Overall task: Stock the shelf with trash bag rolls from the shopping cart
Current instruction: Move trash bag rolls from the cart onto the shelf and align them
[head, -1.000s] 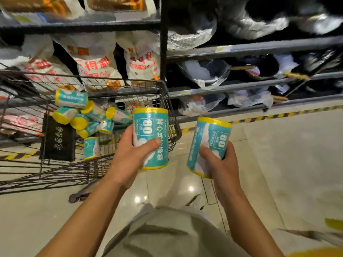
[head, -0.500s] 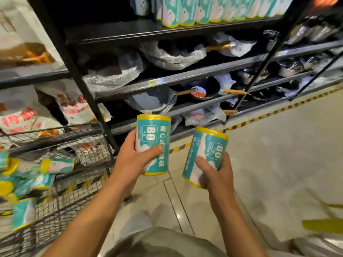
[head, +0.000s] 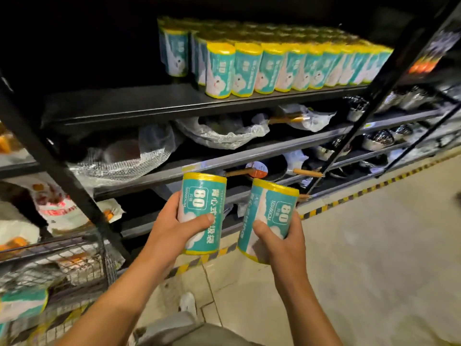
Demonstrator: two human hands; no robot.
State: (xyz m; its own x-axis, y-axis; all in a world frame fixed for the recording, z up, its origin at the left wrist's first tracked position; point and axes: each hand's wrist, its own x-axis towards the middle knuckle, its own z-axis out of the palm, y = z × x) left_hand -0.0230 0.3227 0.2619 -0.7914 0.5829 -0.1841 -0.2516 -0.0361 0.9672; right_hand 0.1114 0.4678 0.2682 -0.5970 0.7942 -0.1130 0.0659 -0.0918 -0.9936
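The shopping cart [head: 62, 270] had slid almost out of sight at the far left. The left hand [head: 174, 226] gripped a trash bag roll [head: 203, 213] upright, yellow cap up. The right hand [head: 282, 242] gripped a second roll [head: 268, 218], its long axis leaning slightly right. Both had risen closer to the shelf [head: 174, 101], whose standing row of rolls [head: 287, 68] now showed fully above.

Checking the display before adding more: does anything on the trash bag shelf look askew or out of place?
Mostly tidy. The front row of rolls stands upright along the shelf edge; only the leftmost rear roll sits apart, set back from the row. The shelf's left part is bare.
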